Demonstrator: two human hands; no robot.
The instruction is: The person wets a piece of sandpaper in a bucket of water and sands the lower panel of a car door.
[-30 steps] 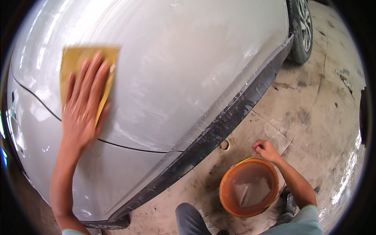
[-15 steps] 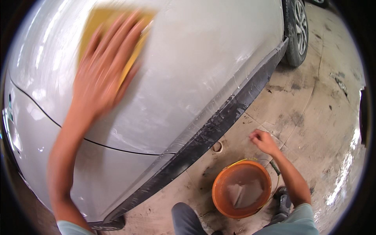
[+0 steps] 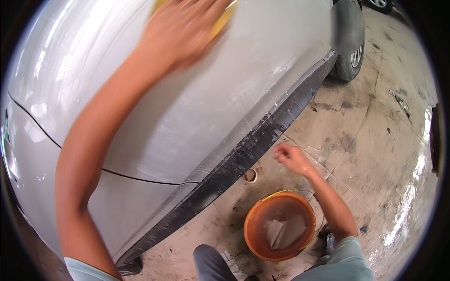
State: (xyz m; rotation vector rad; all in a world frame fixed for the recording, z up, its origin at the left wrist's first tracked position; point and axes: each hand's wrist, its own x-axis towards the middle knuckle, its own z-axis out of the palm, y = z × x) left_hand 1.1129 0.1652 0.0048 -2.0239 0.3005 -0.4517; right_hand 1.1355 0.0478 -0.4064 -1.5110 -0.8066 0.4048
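The left hand point(image 3: 185, 33) lies over the pad point(image 3: 221, 24) on the car point(image 3: 262, 51) — grip clamped or not, I cannot tell. The right hand point(image 3: 294, 158), loosely curled together, is near the bucket point(image 3: 247, 234).

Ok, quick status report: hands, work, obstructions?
Left hand over flat yellow sheet against glossy silver car panel; sheet mostly hidden. Right hand loosely curled, clear of round orange bucket. Nothing visibly blocking left hand.
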